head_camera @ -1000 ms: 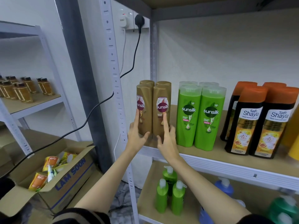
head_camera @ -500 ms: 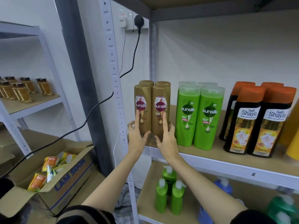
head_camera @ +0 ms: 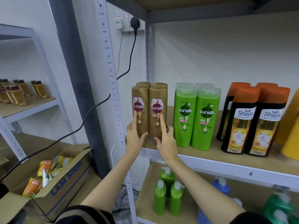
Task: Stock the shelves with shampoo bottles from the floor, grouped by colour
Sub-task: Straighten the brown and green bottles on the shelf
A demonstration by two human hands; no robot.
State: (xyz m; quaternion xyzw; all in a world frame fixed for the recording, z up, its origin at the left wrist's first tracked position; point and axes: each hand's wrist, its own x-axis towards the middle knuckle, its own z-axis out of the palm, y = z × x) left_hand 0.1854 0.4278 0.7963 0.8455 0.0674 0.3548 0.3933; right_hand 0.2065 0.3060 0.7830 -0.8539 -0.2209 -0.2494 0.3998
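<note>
1. A storeroom with pale walls and grey metal racking; the wooden shelf (head_camera: pixel 202 155) at chest height carries the shampoo bottles.
2. The left hand (head_camera: pixel 135 137) rests against the left front gold bottle (head_camera: pixel 140 110), forefinger straight up its label and thumb across its lower front. This grip is relaxed, fingers not curled round the bottle.
3. The right hand (head_camera: pixel 166 142) touches the right front gold bottle (head_camera: pixel 158 111) in the same way, forefinger straight on the label, thumb at the base, the other fingers spread at its right side. This grip is likewise apart.
4. The two front gold bottles stand upright, touching each other, at the left end of the shelf, with two more gold bottles (head_camera: pixel 151 84) directly behind them.
5. Just to the right stand four green bottles (head_camera: pixel 196 120), two in front and two behind, upright.
6. Further right are black bottles with orange caps (head_camera: pixel 252 122), again in a block, and a yellow bottle (head_camera: pixel 291 136) cut by the picture's edge.
7. On the lower shelf (head_camera: pixel 145 199) stand three green pump bottles (head_camera: pixel 167 194), with a blue pump bottle (head_camera: pixel 221 185) and a darker green one (head_camera: pixel 278 207) to the right.
8. A black cable (head_camera: pixel 103 101) hangs from a wall socket (head_camera: pixel 129 21).
9. At lower left an open cardboard box (head_camera: pixel 64 180) holds orange and yellow packets; a second rack (head_camera: pixel 29 104) bears small amber bottles (head_camera: pixel 21 92).
</note>
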